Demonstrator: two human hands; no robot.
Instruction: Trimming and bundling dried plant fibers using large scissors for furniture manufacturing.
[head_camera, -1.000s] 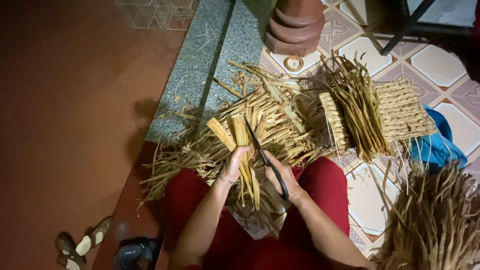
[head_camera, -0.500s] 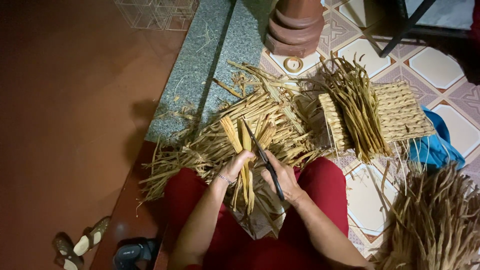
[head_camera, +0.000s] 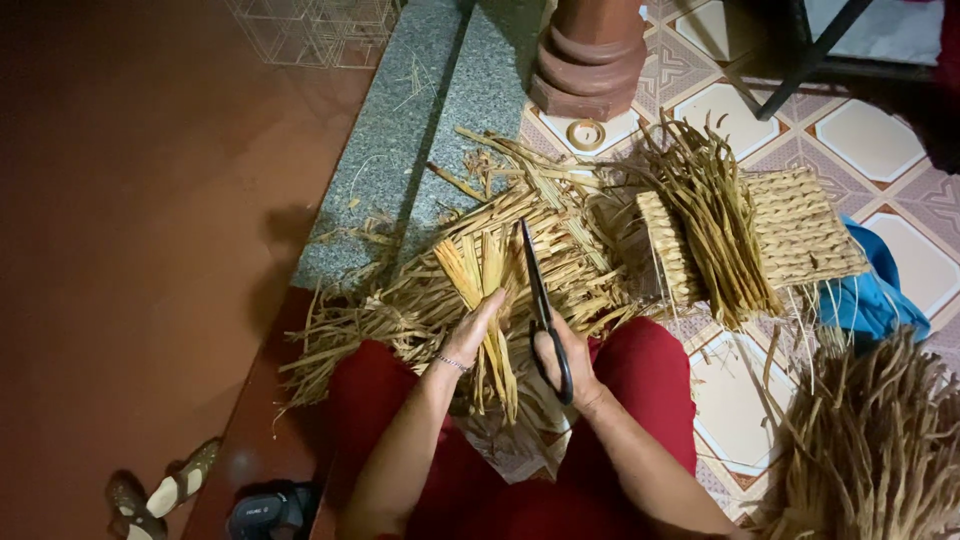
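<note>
Seated person, red trousers, legs over the tiled floor at the edge of a grey stone step.

Left hand: closed around a small bundle of dried strips, yellow-tan, held upright over the lap; loose ends hang down below the fist, tips fan out above it.

Right hand: closed through the loops of black scissors; blades point away from the body, lying just beside the bundle on its right. Whether the blades are parted cannot be told.

Change since a second ago: the scissors stood across the strips at a slant; now they stand nearly straight and clear of the tips. The bundle has drawn slightly closer to the body. Judgement: a trimming cut on the strip ends looks just finished, or the blade is being re-set for another.

Around: heap of dried stalks beyond the knees; woven mat panel with a sheaf laid on it, right; blue cloth beside it; sandals lower left.
</note>
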